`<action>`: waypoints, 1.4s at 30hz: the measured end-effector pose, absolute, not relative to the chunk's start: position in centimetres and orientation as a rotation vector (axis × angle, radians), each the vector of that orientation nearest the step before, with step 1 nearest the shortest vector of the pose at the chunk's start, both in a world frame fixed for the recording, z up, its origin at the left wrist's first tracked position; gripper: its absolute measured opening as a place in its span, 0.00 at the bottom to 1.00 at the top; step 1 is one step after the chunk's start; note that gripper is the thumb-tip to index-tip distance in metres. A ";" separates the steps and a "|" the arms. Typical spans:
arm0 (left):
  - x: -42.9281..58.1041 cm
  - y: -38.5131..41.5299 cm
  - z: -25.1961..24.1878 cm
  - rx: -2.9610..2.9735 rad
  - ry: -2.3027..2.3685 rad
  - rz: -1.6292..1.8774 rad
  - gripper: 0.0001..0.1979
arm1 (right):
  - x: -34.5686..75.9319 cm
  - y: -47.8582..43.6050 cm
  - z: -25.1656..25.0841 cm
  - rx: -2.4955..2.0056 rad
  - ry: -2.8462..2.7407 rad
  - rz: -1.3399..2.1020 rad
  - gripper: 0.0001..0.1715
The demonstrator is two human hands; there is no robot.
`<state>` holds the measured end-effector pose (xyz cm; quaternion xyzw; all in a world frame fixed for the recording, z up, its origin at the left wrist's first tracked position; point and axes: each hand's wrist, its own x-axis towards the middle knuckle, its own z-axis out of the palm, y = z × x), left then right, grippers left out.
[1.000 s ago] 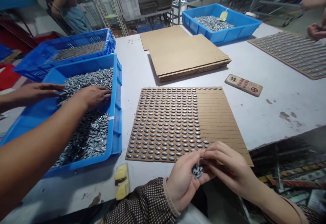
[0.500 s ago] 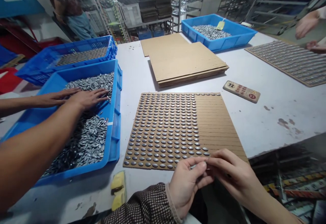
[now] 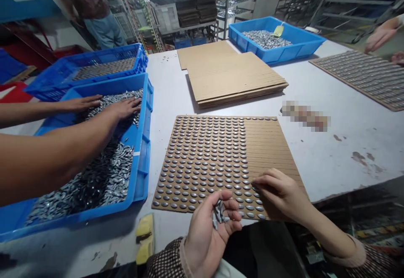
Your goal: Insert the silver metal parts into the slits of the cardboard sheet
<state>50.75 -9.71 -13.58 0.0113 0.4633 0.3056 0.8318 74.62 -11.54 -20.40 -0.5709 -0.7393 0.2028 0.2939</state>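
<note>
In the head view, my left hand (image 3: 210, 231) is cupped palm up and holds several small spindle-shaped grey metal pieces (image 3: 220, 215), its fingers curled around them. My right hand (image 3: 284, 193) is pinched with its fingertips on a brown grooved cardboard sheet (image 3: 271, 147), at the end of a row. The metal piece at those fingertips is mostly hidden by the fingers. Rows of matching metal pieces (image 3: 208, 151) lie across the sheet's left and middle part, and bare grooves show at the right. My left hand hides part of the sheet's near edge.
At left, another person's two arms (image 3: 63, 151) reach into a blue tray (image 3: 143, 143) of metal pieces. Stacked cardboard sheets (image 3: 233, 76) and another blue tray (image 3: 284, 52) stand behind. A co-worker's hand (image 3: 380, 36) is over a filled sheet (image 3: 362, 76). A yellow object (image 3: 145, 238) lies near the front.
My hands have come apart: the left moved left and turned palm up, showing its metal pieces, and the right went to the sheet. More pieces show in the near rows. The co-worker's arms shifted.
</note>
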 end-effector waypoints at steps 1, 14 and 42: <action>50.9 -10.0 -13.9 0.018 0.967 0.656 0.10 | 74.6 -11.5 -20.5 -1.521 -2.000 0.506 0.10; 51.4 -10.3 -14.5 -0.003 0.871 0.621 0.16 | 74.4 -10.5 -18.9 -1.685 -2.255 0.483 0.07; 53.6 -9.6 -15.1 0.349 0.812 0.600 0.09 | 71.4 -13.0 -14.1 -1.392 -1.947 0.778 0.09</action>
